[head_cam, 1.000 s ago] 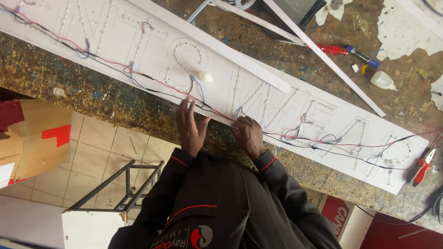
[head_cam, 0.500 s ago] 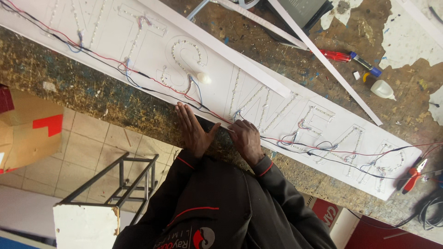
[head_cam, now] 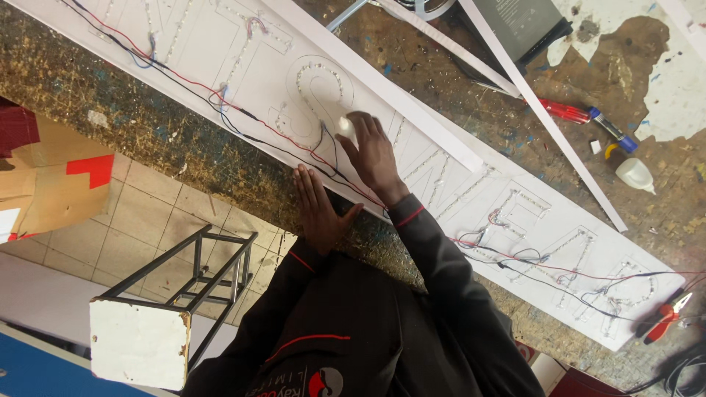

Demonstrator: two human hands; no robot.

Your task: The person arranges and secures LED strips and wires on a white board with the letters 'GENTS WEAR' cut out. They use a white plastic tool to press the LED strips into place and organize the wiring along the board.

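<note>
Workbench [head_cam: 132,140]: worn, paint-spattered top, edge running diagonally across the view. On it a long white sign panel [head_cam: 471,191] with letter outlines cut in and small lights dotted along them. Red and black wires [head_cam: 257,125] run along the panel's near edge, looping into each letter.

Right hand [head_cam: 373,151] is out over the panel beside the curved letter, fingers spread and slightly bent, fingertips at a small white blob [head_cam: 344,126] on the surface. Can't tell if it's pinched or just touched. Left hand [head_cam: 318,209] lies flat on the bench edge just below the wires, fingers straight and close together, holding nothing.

My read on doing this well: keep the left hand planted as a brace so the panel doesn't slide, press only with the fingertips, and stay off the wire runs so no joint gets tugged.

Smaller stuff: white strips [head_cam: 544,110] lying across the bench, red screwdriver [head_cam: 562,112], small white glue bottle [head_cam: 634,173], red pliers [head_cam: 665,317] at the panel's far end. All well apart from both hands.
</note>
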